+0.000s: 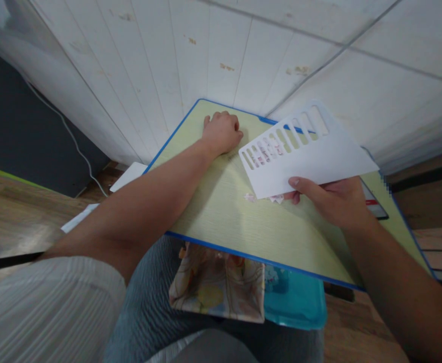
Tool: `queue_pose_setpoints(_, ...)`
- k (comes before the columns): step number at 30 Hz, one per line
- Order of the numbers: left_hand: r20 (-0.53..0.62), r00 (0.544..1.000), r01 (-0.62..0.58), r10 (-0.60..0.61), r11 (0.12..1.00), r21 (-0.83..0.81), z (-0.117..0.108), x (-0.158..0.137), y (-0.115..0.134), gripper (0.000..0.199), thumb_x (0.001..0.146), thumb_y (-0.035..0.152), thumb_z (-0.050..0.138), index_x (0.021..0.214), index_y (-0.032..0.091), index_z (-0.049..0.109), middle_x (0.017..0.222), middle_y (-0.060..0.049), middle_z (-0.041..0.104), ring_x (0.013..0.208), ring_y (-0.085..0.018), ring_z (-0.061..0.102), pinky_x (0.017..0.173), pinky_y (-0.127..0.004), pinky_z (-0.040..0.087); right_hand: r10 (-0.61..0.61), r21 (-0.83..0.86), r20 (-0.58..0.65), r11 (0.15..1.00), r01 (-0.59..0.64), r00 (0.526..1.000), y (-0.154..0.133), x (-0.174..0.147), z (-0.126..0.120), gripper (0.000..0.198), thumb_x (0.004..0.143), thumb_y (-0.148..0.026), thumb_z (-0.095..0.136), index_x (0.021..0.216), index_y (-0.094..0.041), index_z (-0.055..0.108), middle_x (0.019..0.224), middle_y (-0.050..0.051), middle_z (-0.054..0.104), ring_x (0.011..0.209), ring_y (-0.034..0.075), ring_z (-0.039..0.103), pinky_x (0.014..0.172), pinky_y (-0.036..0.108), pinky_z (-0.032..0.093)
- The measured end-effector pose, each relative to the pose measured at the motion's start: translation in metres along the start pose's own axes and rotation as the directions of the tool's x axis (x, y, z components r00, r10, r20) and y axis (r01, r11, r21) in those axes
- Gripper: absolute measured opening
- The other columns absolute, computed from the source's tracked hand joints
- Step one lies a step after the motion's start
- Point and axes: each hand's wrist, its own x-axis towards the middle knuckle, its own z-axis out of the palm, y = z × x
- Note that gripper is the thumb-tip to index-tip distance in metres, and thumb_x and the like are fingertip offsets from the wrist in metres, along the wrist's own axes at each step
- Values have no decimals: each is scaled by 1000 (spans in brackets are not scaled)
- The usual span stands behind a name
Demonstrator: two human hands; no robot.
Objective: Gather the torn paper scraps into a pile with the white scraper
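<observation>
The right hand (336, 201) pinches the near edge of a white slotted card (307, 159), thumb on top and the other fingers folded beneath it, so the card is held tilted just above the surface (243, 222). The card has a row of narrow slots along its far edge, and pink and white shows through the leftmost ones. Directly under the card's near corner, beside the thumb, small pink-and-white scraps (264, 197) lie on the surface. Left of the card and a little farther from the person, the left hand (221, 132) rests on the surface curled into a loose fist, knuckles up; whether it holds anything cannot be told. The surface is a pale yellow-green board with a blue rim, set against a white panelled wall (243, 45). Past the right wrist, to the right of the card, a dark flat thing with a red patch (374, 204) lies on the board. Below the board's near rim, nearer the person than the card, a patterned cloth bag (216, 285) and a teal pouch (294, 297) rest on the lap.
</observation>
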Motion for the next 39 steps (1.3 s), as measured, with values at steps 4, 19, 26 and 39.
queue_pose_setpoints(4, 6, 1000, 1, -1, 1000, 0, -1, 1, 0, 35, 102, 36, 71, 133, 31, 87, 151, -14, 80, 157, -46, 59, 142, -70, 35, -12, 11, -44, 1000, 12, 999, 0, 0, 2, 46, 96, -55, 95, 67, -27, 73, 65, 6, 76, 57, 26, 73, 55, 40, 65)
queue_pose_setpoints(19, -5, 1000, -11, 11, 1000, 12, 1, 1, -2, 39, 100, 38, 72, 136, 32, 87, 146, -13, 83, 155, -46, 60, 140, -71, 37, -30, -23, 0, 999, 30, 1000, 4, 0, 0, 48, 100, -53, 92, 65, -27, 73, 66, 6, 77, 61, 27, 75, 61, 41, 67)
queue_pose_setpoints(26, 9, 1000, -5, 5, 1000, -1, 1, 0, -1, 39, 100, 39, 71, 135, 33, 88, 154, -14, 80, 157, -47, 58, 142, -73, 33, -10, 51, 30, 999, 9, 999, 0, 0, 0, 41, 95, -51, 98, 68, -29, 75, 63, 4, 76, 55, 26, 71, 53, 42, 64)
queue_pose_setpoints(39, 12, 1000, 4, -4, 1000, 9, 0, 0, 2, 36, 102, 37, 70, 132, 29, 89, 155, -16, 78, 157, -48, 59, 142, -72, 33, -21, 41, -23, 999, 22, 1000, 3, 2, 4, 44, 96, -56, 95, 67, -30, 73, 66, 5, 78, 60, 27, 74, 58, 42, 68)
